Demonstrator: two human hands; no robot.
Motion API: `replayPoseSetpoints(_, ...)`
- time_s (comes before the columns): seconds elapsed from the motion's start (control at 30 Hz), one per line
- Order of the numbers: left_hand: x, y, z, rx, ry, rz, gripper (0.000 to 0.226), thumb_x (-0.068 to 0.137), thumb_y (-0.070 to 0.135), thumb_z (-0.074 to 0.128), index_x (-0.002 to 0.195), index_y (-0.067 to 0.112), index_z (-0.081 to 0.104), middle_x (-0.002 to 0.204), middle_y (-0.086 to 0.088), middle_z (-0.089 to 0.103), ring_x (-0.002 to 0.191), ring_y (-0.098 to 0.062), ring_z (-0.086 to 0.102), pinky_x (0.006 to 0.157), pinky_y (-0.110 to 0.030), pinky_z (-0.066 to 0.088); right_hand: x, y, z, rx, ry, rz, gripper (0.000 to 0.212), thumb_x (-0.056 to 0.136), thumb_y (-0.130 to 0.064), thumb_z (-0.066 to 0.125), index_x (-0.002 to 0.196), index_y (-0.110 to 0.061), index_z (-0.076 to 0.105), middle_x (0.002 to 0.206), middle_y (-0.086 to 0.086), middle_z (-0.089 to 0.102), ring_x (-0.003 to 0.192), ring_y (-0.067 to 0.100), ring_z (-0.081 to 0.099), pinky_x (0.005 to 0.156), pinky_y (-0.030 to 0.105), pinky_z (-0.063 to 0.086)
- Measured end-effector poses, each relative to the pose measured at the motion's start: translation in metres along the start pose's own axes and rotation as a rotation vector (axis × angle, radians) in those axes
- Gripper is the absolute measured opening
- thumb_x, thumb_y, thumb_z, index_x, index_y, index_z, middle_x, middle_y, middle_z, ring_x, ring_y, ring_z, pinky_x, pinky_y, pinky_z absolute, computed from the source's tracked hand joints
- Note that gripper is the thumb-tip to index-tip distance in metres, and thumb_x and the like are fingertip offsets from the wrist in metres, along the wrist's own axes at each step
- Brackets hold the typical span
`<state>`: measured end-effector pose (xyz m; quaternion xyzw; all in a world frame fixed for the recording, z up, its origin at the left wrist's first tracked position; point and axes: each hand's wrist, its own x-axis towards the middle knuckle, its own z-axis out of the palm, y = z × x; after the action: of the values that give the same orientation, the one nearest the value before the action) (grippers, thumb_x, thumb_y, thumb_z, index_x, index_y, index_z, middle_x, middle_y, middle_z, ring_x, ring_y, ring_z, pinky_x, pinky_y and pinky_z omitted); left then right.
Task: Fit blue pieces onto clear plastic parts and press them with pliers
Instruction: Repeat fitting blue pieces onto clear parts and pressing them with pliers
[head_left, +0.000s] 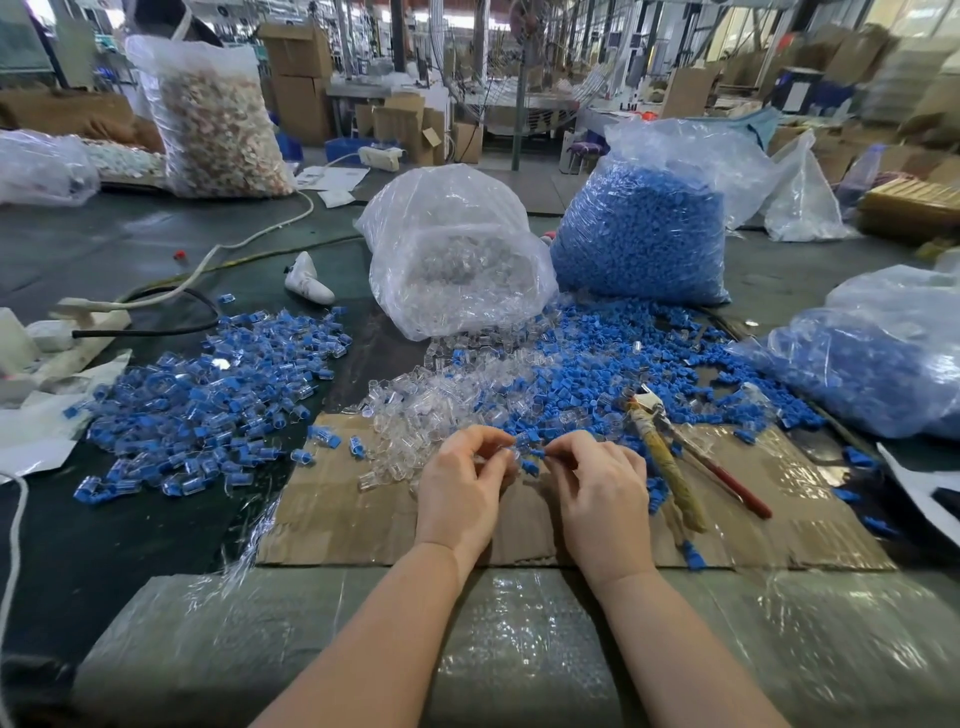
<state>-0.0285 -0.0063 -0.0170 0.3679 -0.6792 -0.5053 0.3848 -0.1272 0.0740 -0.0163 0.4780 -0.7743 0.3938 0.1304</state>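
So the dark counter (130, 249) carries everything, and the cardboard sheet (332, 509) near its front edge is the thing to steer by. Behind the sheet stand two big bags, one full of blue pieces (644, 234) and one of clear plastic parts (457, 270) just left of it, with loose blue and clear bits spilled from there down to the sheet's far edge. Left of the sheet there's a pile of fitted parts (208, 405). The pliers (675, 457) lie on the sheet's right half, touched by neither hand. Over the sheet's middle, the left hand (460, 488) has its fingers curled, pinching a clear part (506, 452), and the right hand (597, 483) pinches a blue piece (535, 451) right against it.
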Motion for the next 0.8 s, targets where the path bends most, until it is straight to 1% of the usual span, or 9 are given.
replayPoseSetpoints(0.1, 0.0003, -0.0011, -0.0001, 0.003, -0.022, -0.014, 0.028, 0.086, 0.008, 0.063, 0.077, 0.035, 0.061, 0.073, 0.006, 0.069, 0.072, -0.008, 0.067, 0.077, -0.027, 0.056, -0.0011, -0.0011, -0.0006, 0.043, -0.042, -0.025, 0.006, 0.085, -0.007, 0.065, 0.088, -0.013, 0.067, 0.080, 0.000, 0.067, 0.077, 0.024, 0.057, 0.078, 0.030, 0.032)
replayPoseSetpoints(0.2, 0.0007, -0.0016, 0.0002, 0.036, -0.052, 0.000, 0.028, 0.086, 0.011, 0.064, 0.077, 0.037, 0.061, 0.071, 0.007, 0.068, 0.070, -0.009, 0.066, 0.075, -0.028, 0.056, -0.0020, -0.0034, -0.0037, 0.104, -0.063, -0.067, 0.010, 0.085, -0.004, 0.064, 0.091, -0.011, 0.069, 0.085, 0.000, 0.069, 0.081, 0.024, 0.057, 0.079, 0.037, 0.043)
replayPoseSetpoints(0.3, 0.0008, -0.0016, 0.0004, 0.036, -0.067, 0.001, 0.028, 0.086, 0.010, 0.064, 0.077, 0.036, 0.062, 0.071, 0.006, 0.068, 0.065, -0.011, 0.065, 0.070, -0.028, 0.057, -0.0022, -0.0059, -0.0063, 0.140, -0.075, -0.087, 0.008, 0.084, -0.003, 0.066, 0.090, -0.008, 0.069, 0.084, 0.002, 0.069, 0.079, 0.023, 0.057, 0.077, 0.040, 0.048)
replayPoseSetpoints(0.37, 0.0005, -0.0015, 0.0008, 0.016, -0.075, -0.008, 0.028, 0.086, 0.008, 0.064, 0.079, 0.035, 0.062, 0.074, 0.005, 0.068, 0.065, -0.009, 0.066, 0.070, -0.027, 0.057, -0.0023, -0.0065, -0.0072, 0.141, -0.077, -0.080, 0.008, 0.083, -0.004, 0.066, 0.089, -0.007, 0.069, 0.082, 0.003, 0.069, 0.079, 0.023, 0.057, 0.074, 0.041, 0.049)
replayPoseSetpoints(0.43, 0.0004, -0.0018, 0.0008, -0.004, -0.082, -0.019, 0.027, 0.085, 0.006, 0.064, 0.081, 0.032, 0.062, 0.078, 0.002, 0.069, 0.068, -0.012, 0.067, 0.071, -0.030, 0.058, -0.0025, -0.0070, -0.0081, 0.139, -0.068, -0.062, 0.007, 0.082, -0.004, 0.067, 0.088, -0.007, 0.068, 0.079, 0.004, 0.067, 0.079, 0.025, 0.057, 0.072, 0.042, 0.049)
replayPoseSetpoints(0.53, 0.0001, -0.0016, 0.0003, -0.004, -0.097, -0.010, 0.027, 0.084, 0.005, 0.066, 0.078, 0.031, 0.063, 0.076, 0.001, 0.069, 0.070, -0.015, 0.068, 0.072, -0.032, 0.058, -0.0024, -0.0082, -0.0079, 0.113, -0.056, -0.069, 0.006, 0.079, -0.004, 0.070, 0.083, -0.006, 0.067, 0.074, 0.005, 0.065, 0.076, 0.027, 0.057, 0.069, 0.041, 0.049)
replayPoseSetpoints(0.6, -0.0002, -0.0009, -0.0003, 0.019, -0.107, 0.017, 0.029, 0.083, 0.006, 0.067, 0.076, 0.034, 0.063, 0.075, 0.005, 0.069, 0.071, -0.010, 0.067, 0.072, -0.030, 0.057, -0.0028, -0.0083, -0.0070, 0.086, -0.053, -0.107, 0.008, 0.076, -0.003, 0.073, 0.081, -0.006, 0.067, 0.071, 0.006, 0.065, 0.072, 0.027, 0.057, 0.066, 0.038, 0.048)
replayPoseSetpoints(0.67, -0.0001, -0.0004, -0.0010, 0.040, -0.106, 0.034, 0.030, 0.083, 0.007, 0.066, 0.075, 0.035, 0.063, 0.074, 0.007, 0.068, 0.071, -0.006, 0.065, 0.073, -0.027, 0.056, -0.0032, -0.0081, -0.0064, 0.087, -0.048, -0.139, 0.009, 0.076, -0.003, 0.073, 0.083, -0.007, 0.069, 0.072, 0.005, 0.067, 0.070, 0.026, 0.058, 0.067, 0.035, 0.047)
replayPoseSetpoints(0.8, -0.0004, 0.0010, -0.0011, 0.013, -0.097, 0.018, 0.026, 0.087, 0.007, 0.062, 0.079, 0.031, 0.063, 0.076, 0.002, 0.068, 0.074, -0.016, 0.066, 0.076, -0.036, 0.057, -0.0037, -0.0063, -0.0049, 0.107, -0.049, -0.158, 0.015, 0.078, -0.005, 0.065, 0.093, -0.006, 0.070, 0.083, 0.004, 0.070, 0.076, 0.026, 0.060, 0.075, 0.036, 0.049)
